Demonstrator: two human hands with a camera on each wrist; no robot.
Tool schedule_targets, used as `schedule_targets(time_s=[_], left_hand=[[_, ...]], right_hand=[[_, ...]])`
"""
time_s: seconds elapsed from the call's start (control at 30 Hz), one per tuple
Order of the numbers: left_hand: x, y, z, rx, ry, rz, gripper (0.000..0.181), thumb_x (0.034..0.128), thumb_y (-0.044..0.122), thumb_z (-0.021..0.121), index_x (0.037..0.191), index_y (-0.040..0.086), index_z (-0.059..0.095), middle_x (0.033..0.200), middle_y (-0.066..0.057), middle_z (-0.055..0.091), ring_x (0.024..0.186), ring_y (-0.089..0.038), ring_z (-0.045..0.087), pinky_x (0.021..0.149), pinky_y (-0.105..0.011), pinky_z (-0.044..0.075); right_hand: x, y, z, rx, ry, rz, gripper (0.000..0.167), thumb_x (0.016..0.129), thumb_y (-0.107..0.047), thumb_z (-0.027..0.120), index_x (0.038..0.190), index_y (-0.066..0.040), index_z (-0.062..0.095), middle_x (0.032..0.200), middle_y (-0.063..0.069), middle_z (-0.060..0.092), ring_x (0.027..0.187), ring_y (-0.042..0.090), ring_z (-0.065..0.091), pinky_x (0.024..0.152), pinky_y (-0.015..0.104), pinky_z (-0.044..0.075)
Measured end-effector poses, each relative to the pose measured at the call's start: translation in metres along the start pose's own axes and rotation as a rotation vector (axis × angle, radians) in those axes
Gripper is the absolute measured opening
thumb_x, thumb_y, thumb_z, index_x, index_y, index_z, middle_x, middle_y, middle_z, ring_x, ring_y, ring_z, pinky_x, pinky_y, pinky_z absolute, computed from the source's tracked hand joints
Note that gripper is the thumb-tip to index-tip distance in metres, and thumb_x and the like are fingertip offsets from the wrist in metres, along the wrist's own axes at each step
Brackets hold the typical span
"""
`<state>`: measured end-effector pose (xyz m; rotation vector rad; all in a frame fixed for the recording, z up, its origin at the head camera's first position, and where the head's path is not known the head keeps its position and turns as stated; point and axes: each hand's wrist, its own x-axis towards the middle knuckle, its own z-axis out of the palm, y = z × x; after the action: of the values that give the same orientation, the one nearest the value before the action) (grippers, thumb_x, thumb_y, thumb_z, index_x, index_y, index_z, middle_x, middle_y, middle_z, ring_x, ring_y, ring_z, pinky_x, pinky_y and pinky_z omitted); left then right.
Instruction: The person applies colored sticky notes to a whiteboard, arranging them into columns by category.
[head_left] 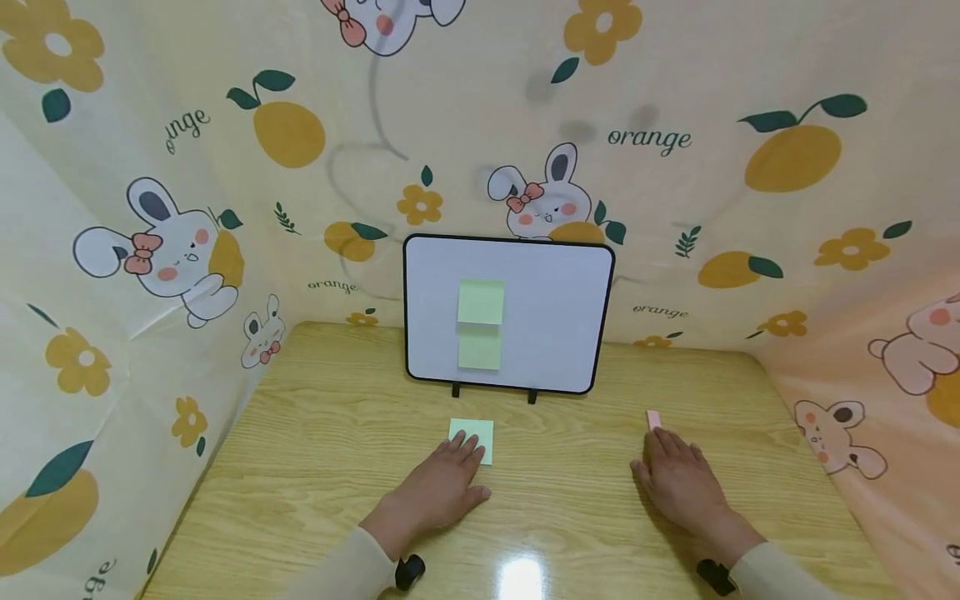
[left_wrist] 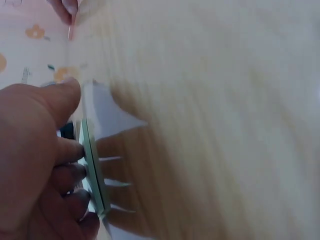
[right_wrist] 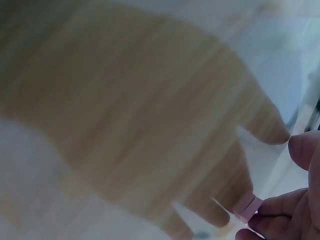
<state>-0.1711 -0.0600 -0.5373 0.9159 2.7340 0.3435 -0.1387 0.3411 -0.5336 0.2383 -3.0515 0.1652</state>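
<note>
Though apart, both hands (head_left: 438, 486) (head_left: 681, 481) palm-down.

Between the left hand (head_left: 442, 486) and the right hand (head_left: 678, 479), a broad flat passage crosses the table (head_left: 562, 500) and runs forward to the whiteboard (head_left: 555, 317). The standing whiteboard blocks the back middle, its black feet (head_left: 456, 390) jutting out in front. Lanes pass it on both sides, ending at the printed cloth (head_left: 675, 192), which walls off back and sides. The green pad (head_left: 472, 426) at the left hand leaves a narrow gap before the feet; the pink pad (head_left: 653, 418) is a low obstacle by the right.
</note>
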Motion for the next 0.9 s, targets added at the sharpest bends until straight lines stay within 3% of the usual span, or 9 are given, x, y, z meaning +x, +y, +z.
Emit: schedule_targets(time_s=[0.23,0.37,0.57,0.8,0.9], left_hand=[[-0.006,-0.026,-0.009,-0.082,0.059,-0.016,0.063,0.1103,0.042,0.053,0.157,0.000,0.047,0.167,-0.019,0.040,0.159,-0.038,0.030,0.131,-0.052,0.028],[-0.010,-0.034,-0.014,-0.129,0.079,-0.018,0.060,0.1106,0.037,0.054,0.155,-0.003,0.049,0.165,-0.022,0.042,0.158,-0.041,0.031,0.130,-0.054,0.028],[-0.008,-0.032,-0.016,-0.155,0.075,-0.009,0.061,0.1100,0.036,0.054,0.155,-0.004,0.048,0.165,-0.023,0.041,0.158,-0.041,0.030,0.130,-0.055,0.027],[-0.005,-0.027,-0.015,-0.160,0.067,-0.016,0.061,0.1097,0.036,0.055,0.155,-0.004,0.048,0.166,-0.022,0.041,0.159,-0.041,0.029,0.131,-0.055,0.026],[-0.005,-0.026,-0.015,-0.155,0.061,-0.027,0.062,0.1097,0.038,0.055,0.156,-0.003,0.047,0.166,-0.021,0.040,0.159,-0.039,0.029,0.131,-0.054,0.025]], right_hand=[[0.008,-0.038,0.003,0.012,0.034,-0.061,0.057,0.104,-0.030,0.066,0.142,0.012,0.056,0.146,0.034,0.056,0.134,0.054,0.054,0.109,0.075,0.042],[0.014,-0.066,0.003,0.012,0.031,-0.113,0.057,0.104,-0.030,0.068,0.141,0.012,0.057,0.145,0.032,0.058,0.133,0.051,0.056,0.110,0.072,0.044],[0.021,-0.106,0.010,0.018,0.023,-0.197,0.055,0.105,-0.031,0.064,0.140,0.011,0.058,0.144,0.031,0.059,0.133,0.048,0.057,0.112,0.068,0.045],[0.026,-0.141,0.023,0.001,0.147,-0.306,0.050,0.101,-0.031,0.068,0.128,0.011,0.063,0.128,0.027,0.064,0.119,0.045,0.062,0.108,0.068,0.048],[0.029,-0.151,0.027,-0.004,0.158,-0.329,0.052,0.098,-0.032,0.071,0.128,0.010,0.063,0.127,0.025,0.064,0.118,0.044,0.063,0.108,0.068,0.049]])
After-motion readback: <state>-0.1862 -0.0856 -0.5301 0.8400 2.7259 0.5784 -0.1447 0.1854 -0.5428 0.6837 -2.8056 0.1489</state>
